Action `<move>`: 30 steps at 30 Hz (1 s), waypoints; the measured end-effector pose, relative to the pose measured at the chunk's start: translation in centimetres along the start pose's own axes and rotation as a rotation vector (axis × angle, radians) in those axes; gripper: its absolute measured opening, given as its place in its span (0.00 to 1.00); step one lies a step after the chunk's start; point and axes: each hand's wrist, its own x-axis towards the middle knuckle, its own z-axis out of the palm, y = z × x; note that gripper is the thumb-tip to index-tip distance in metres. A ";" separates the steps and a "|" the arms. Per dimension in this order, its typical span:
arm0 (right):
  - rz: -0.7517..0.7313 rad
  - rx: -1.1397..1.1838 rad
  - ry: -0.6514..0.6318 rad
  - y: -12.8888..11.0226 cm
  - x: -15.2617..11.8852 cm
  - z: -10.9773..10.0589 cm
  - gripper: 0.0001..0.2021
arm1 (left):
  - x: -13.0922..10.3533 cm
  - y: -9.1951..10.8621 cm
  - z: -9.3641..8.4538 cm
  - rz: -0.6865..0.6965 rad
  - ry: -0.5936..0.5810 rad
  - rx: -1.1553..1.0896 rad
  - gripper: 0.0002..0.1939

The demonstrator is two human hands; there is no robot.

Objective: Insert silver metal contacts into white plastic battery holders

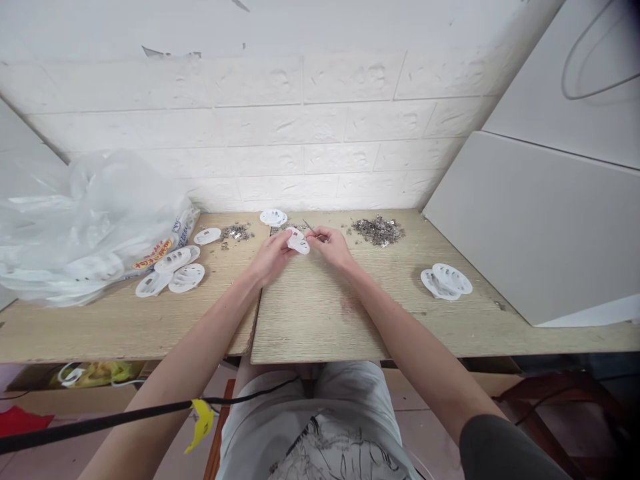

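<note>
Between my hands, above the wooden table, a white oval plastic piece (299, 242) with small slots is tilted up. My left hand (275, 255) grips its left edge between thumb and fingers. My right hand (330, 245) is closed around a thin dark pointed tool (309, 227), its fingers close to the right edge of the plastic piece. The tool's exact kind is too small to make out. Just behind my hands, small metal bits lie partly hidden, and another stack of white oval pieces (273, 217) rests near the wall.
A heap of small metal parts (379, 231) lies right of my hands, a smaller heap (237, 232) to the left. White oval pieces (187, 278) lie at left, others (446, 281) at right. A clear plastic bag (95, 227) stands far left. A black cable (150, 408) crosses below the table (310, 320).
</note>
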 end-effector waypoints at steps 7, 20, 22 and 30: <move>0.040 0.173 -0.054 -0.1 0.1 -0.3 0.08 | 0.0 0.2 0.2 -0.052 0.043 -0.128 0.11; 0.045 0.185 -0.055 0.3 -0.1 0.5 0.08 | -0.3 -0.1 0.1 -0.072 0.002 -0.114 0.09; 0.030 0.164 -0.050 0.5 -0.1 0.6 0.08 | -0.2 0.0 0.0 -0.087 0.002 -0.126 0.09; 0.052 0.082 -0.064 -0.3 0.0 -0.3 0.10 | 0.2 0.8 0.1 -0.191 0.100 -0.235 0.14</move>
